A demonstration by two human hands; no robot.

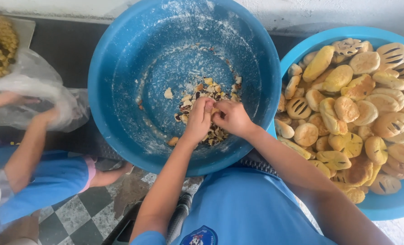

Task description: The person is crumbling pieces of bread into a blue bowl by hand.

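A crumpled clear plastic bag (34,93) lies far left of both grips, under another person's hands; no labels, signs or screens.

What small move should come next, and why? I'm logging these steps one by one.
Probably part the hands and let the broken piece drop. The left hand and right hand are pinched together on a bit of pastry over the crumbs in the floury left basin. The right basin is full of whole pastries.
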